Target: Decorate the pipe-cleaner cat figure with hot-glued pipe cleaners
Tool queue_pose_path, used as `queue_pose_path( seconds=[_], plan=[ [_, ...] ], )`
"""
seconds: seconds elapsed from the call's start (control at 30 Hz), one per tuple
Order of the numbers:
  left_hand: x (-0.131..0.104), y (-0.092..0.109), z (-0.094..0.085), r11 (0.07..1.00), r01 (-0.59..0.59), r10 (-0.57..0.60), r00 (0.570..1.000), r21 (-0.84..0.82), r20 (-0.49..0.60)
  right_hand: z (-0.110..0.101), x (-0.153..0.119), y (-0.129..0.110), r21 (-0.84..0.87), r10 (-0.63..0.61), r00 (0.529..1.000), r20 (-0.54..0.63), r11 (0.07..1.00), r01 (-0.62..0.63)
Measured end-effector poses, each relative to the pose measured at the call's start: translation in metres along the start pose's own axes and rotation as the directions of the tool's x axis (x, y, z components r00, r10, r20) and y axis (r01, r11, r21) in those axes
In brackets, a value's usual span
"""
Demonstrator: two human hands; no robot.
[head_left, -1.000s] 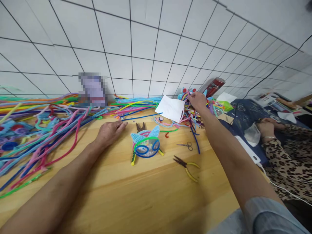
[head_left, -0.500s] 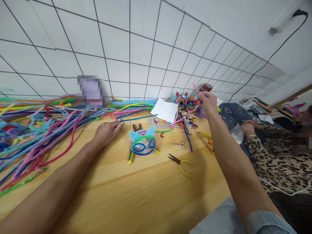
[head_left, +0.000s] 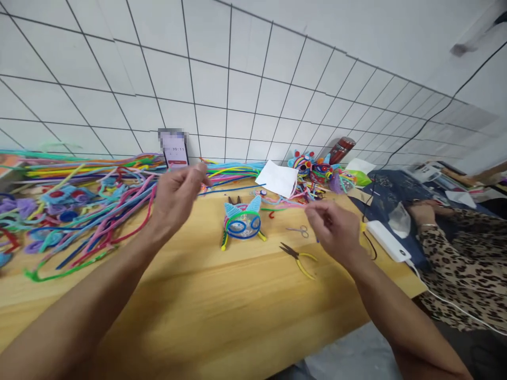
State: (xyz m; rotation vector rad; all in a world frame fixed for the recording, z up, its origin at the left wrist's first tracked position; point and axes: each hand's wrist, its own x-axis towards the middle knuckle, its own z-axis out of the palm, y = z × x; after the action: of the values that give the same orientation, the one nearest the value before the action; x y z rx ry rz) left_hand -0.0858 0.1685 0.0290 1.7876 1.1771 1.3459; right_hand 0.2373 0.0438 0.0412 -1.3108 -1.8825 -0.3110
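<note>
My left hand (head_left: 176,198) is raised in front of the phone, thumb and fingers together; whether anything is between them is hidden. My right hand (head_left: 335,227) pinches a pink pipe cleaner (head_left: 293,203), which stretches leftward from the fingertips above the table. Between my hands stands a pipe-cleaner figure (head_left: 242,219) with light blue ears, a green band, blue eye rings and yellow-tipped legs. Behind it lies a dark-jawed tool (head_left: 234,200), partly hidden. Small scissors (head_left: 299,230) and yellow-handled pliers (head_left: 298,258) lie to its right.
Loose pipe cleaners (head_left: 91,232) cover the table's left side. A phone (head_left: 175,150) leans on the tiled wall. White paper (head_left: 277,178), finished figures (head_left: 312,168) and a red bottle (head_left: 341,150) stand at the back. A power bank (head_left: 388,241) and a co-worker's patterned sleeve (head_left: 463,258) are at right.
My left hand has lifted off the table. My right hand has come down and nearer from the back figures with the pink pipe cleaner. The view has shifted left.
</note>
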Motion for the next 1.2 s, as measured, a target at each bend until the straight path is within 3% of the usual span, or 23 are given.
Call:
queue_pose_path(
  seconds=[0.03, 0.07, 0.1, 0.17, 0.2, 0.23, 0.27, 0.3, 0.37, 0.43, 0.47, 0.53, 0.6, 0.67, 0.73, 0.8, 0.93, 1.0, 1.13, 1.2],
  plan=[
    [-0.014, 0.017, 0.003, 0.994, 0.059, -0.047, 0.99, -0.088, 0.134, -0.001, -0.006, -0.01, -0.03, -0.089, 0.995, 0.036, 0.995, 0.09],
    [-0.03, 0.031, 0.008, 0.979, 0.135, -0.083, 0.95, -0.156, 0.301, -0.002, -0.012, -0.019, -0.041, -0.17, 0.983, 0.068, 0.984, 0.173],
    [-0.046, 0.042, 0.013, 0.947, 0.25, -0.123, 0.861, -0.201, 0.493, -0.001, -0.017, -0.027, -0.035, -0.239, 0.966, 0.097, 0.969, 0.243],
    [-0.077, 0.051, 0.025, 0.839, 0.503, -0.177, 0.611, -0.205, 0.772, 0.001, -0.025, -0.037, 0.017, -0.341, 0.932, 0.127, 0.94, 0.342],
    [-0.09, 0.05, 0.031, 0.765, 0.611, -0.196, 0.522, -0.204, 0.83, 0.002, -0.029, -0.04, 0.05, -0.372, 0.919, 0.131, 0.928, 0.369],
    [-0.101, 0.047, 0.034, 0.703, 0.682, -0.204, 0.464, -0.201, 0.862, 0.003, -0.033, -0.042, 0.08, -0.385, 0.912, 0.14, 0.923, 0.378],
    [-0.11, 0.042, 0.037, 0.668, 0.714, -0.207, 0.449, -0.21, 0.869, 0.004, -0.037, -0.043, 0.108, -0.384, 0.91, 0.158, 0.922, 0.371],
    [-0.117, 0.037, 0.037, 0.674, 0.704, -0.204, 0.47, -0.224, 0.859, 0.005, -0.04, -0.043, 0.136, -0.37, 0.91, 0.187, 0.927, 0.349],
    [-0.127, 0.025, 0.035, 0.827, 0.512, -0.148, 0.597, -0.233, 0.788, 0.006, -0.047, -0.043, 0.21, -0.302, 0.91, 0.285, 0.946, 0.248],
    [-0.134, 0.015, 0.029, 0.981, 0.067, 0.072, 0.738, -0.179, 0.671, 0.007, -0.053, -0.042, 0.296, -0.202, 0.882, 0.425, 0.952, 0.075],
    [-0.136, 0.01, 0.026, 0.973, -0.19, 0.23, 0.756, -0.13, 0.612, 0.008, -0.055, -0.043, 0.332, -0.159, 0.853, 0.498, 0.943, -0.018],
    [-0.14, 0.0, 0.021, 0.828, -0.559, 0.494, 0.688, -0.047, 0.532, 0.011, -0.057, -0.042, 0.373, -0.107, 0.772, 0.626, 0.911, -0.177],
    [-0.143, -0.008, 0.016, 0.73, -0.684, 0.598, 0.627, -0.016, 0.499, 0.015, -0.056, -0.039, 0.387, -0.086, 0.697, 0.712, 0.876, -0.288],
    [-0.145, -0.016, 0.012, 0.75, -0.661, 0.575, 0.648, -0.006, 0.499, 0.02, -0.055, -0.032, 0.38, -0.054, 0.654, 0.754, 0.849, -0.368],
    [-0.148, -0.022, 0.008, 0.819, -0.573, 0.484, 0.703, 0.012, 0.522, 0.024, -0.055, -0.021, 0.367, -0.02, 0.643, 0.766, 0.834, -0.411],
    [-0.151, -0.026, 0.005, 0.882, -0.471, 0.374, 0.744, 0.036, 0.553, 0.028, -0.059, -0.008, 0.346, 0.008, 0.645, 0.764, 0.839, -0.42],
    [-0.157, -0.03, 0.002, 0.947, -0.313, 0.215, 0.784, 0.071, 0.582, 0.032, -0.068, 0.016, 0.258, 0.056, 0.67, 0.74, 0.896, -0.36],
    [-0.16, -0.031, 0.003, 0.959, -0.271, 0.173, 0.794, 0.084, 0.583, 0.03, -0.072, 0.02, 0.206, 0.049, 0.722, 0.69, 0.943, -0.261],
    [-0.165, -0.026, 0.015, 0.969, -0.23, 0.129, 0.79, 0.094, 0.599, 0.023, -0.076, -0.007, 0.035, -0.08, 0.912, 0.403, 0.997, 0.072],
    [-0.167, -0.021, 0.024, 0.978, -0.19, 0.099, 0.773, 0.08, 0.627, 0.024, -0.079, -0.032, 0.015, -0.174, 0.934, 0.313, 0.984, 0.178]
  ],
)
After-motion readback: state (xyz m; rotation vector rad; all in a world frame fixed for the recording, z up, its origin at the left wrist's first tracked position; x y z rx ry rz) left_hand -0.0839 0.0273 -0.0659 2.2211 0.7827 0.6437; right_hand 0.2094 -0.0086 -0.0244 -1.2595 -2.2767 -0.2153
